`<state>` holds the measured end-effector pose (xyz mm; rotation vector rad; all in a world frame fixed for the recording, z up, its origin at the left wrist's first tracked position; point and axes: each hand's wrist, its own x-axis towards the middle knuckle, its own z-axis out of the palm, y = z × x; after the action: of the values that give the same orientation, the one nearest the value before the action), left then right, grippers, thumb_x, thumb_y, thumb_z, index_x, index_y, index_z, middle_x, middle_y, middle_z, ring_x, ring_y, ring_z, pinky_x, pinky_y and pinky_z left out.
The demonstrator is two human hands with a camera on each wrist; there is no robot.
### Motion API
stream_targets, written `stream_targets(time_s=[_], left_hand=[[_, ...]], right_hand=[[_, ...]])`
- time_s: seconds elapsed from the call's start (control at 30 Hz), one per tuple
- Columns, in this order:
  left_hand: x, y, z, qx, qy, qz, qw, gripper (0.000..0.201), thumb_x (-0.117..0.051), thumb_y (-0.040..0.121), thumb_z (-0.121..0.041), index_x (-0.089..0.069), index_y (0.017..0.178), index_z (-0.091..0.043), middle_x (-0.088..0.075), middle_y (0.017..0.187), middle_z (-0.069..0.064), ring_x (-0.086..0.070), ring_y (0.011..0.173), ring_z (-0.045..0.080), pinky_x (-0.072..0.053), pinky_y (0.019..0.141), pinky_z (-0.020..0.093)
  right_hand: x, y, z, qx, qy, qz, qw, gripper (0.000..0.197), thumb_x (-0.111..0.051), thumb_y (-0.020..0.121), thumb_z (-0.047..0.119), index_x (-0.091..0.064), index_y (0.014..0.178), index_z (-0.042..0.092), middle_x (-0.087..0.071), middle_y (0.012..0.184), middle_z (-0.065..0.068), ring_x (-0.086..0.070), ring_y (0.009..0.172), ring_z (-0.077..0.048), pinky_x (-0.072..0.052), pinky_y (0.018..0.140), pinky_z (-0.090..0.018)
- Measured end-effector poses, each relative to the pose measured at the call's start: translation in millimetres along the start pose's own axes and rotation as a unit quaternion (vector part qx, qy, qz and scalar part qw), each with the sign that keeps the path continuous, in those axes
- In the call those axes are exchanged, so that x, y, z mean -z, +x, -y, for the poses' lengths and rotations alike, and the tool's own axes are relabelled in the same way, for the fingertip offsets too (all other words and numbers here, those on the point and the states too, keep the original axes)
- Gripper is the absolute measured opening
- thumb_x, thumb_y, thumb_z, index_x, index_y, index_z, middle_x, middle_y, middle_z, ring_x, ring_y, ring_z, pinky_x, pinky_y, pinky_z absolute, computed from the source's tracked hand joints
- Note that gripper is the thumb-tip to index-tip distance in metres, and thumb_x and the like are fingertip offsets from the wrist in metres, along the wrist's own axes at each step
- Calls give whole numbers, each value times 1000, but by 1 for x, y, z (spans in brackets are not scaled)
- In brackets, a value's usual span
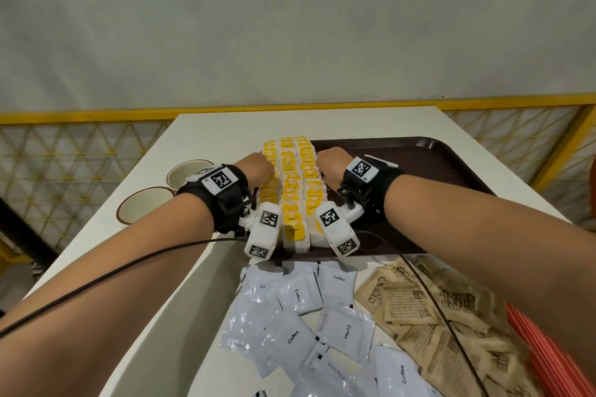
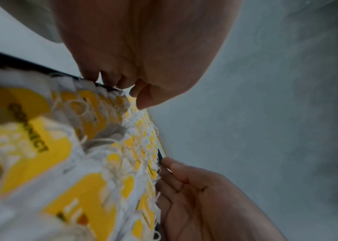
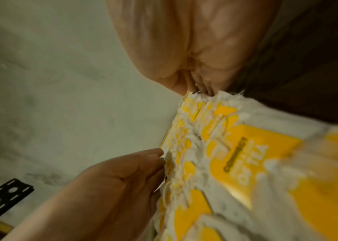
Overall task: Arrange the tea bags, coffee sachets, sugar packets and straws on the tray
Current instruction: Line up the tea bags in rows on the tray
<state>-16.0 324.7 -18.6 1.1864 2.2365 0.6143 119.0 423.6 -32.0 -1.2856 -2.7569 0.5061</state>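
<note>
Both hands flank the rows of tea bags (image 1: pixel 292 190) on the dark tray (image 1: pixel 429 167): left hand (image 1: pixel 258 167) and right hand (image 1: pixel 332 159), fingers straight, pressing the rows' sides. Nearer than the fingers, coffee sachets (image 1: pixel 322 316) and sugar packets (image 1: pixel 435 309) lie on the white counter (image 1: pixel 206 129); orange straws (image 1: pixel 548 351) at right. Beyond, a grey wall (image 1: pixel 290 26) and yellow railing (image 1: pixel 96 116)

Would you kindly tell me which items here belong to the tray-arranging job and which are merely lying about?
Part of the job:
tea bags, in rows on the tray
tray
coffee sachets, on the table
sugar packets, on the table
straws, orange, at the right edge

Lying about:
two cups, left of the tray
yellow railing behind the table
</note>
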Motion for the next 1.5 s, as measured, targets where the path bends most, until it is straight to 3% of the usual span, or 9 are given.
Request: stream_targets(time_s=[0.23,0.43,0.53,0.7,0.77,0.87,1.03,1.37,1.5], left_hand=[[1,0,-1,-6,-30,8,999,35,-41,96,-6,-51,127,7,-53,131,25,-55,110,32,-44,101,42],[7,-7,0,-5,-39,-2,999,39,-38,98,-6,-44,134,7,-51,127,19,-47,102,23,-39,98,39],[9,-6,4,-3,-62,-10,998,45,-39,98,-5,-36,142,1,-47,127,13,-50,99,22,-37,82,26],[8,-12,7,-20,-38,-18,999,48,-42,98,-11,-34,146,-7,-35,150,8,-35,136,25,-28,108,29],[6,-16,6,-29,-26,-13,999,49,-41,99,-12,-31,147,-8,-31,152,8,-34,137,24,-27,108,28],[5,-21,6,-57,-29,-10,998,50,-41,99,-9,-30,148,-9,-28,154,8,-31,140,24,-29,106,27],[6,-27,0,-116,23,-18,993,36,-49,94,-6,-57,128,-13,-41,147,6,-39,133,21,-33,99,25],[-13,-17,-32,-152,138,-9,979,11,-70,82,-19,-70,86,-29,-62,119,-2,-58,107,17,-48,91,30],[-21,-9,-41,-118,176,-10,977,16,-70,82,-29,-74,94,-18,-69,105,1,-63,98,20,-52,88,35]], right_hand=[[6,2,1,61,-166,26,984,26,-43,100,15,-62,112,2,-65,117,-10,-61,107,-26,-45,88,-30],[9,7,-3,62,-154,22,986,27,-43,100,16,-61,115,2,-62,120,-11,-59,109,-27,-44,89,-31],[16,-1,-12,18,-78,8,997,30,-44,100,19,-61,118,0,-60,121,-12,-57,113,-28,-42,92,-31],[2,-19,-17,10,33,50,998,25,-45,99,16,-64,108,4,-59,110,-12,-56,106,-26,-40,95,-33],[-5,-19,-17,13,169,74,983,17,-48,92,5,-60,92,18,-56,98,-7,-55,90,-20,-43,96,-37],[-5,-16,-21,-29,289,25,957,20,-56,79,6,-54,80,26,-60,100,-8,-61,96,-26,-50,97,-44],[-1,-33,-20,-97,382,14,919,20,-63,88,3,-57,73,15,-59,76,-6,-58,68,-15,-53,64,-27],[5,-39,-9,-48,280,-16,959,20,-64,83,-4,-61,75,15,-65,81,-12,-65,78,-22,-58,80,-38],[6,-40,-8,-47,295,-18,954,24,-59,86,-7,-60,75,14,-60,69,-6,-61,66,-19,-57,70,-32]])
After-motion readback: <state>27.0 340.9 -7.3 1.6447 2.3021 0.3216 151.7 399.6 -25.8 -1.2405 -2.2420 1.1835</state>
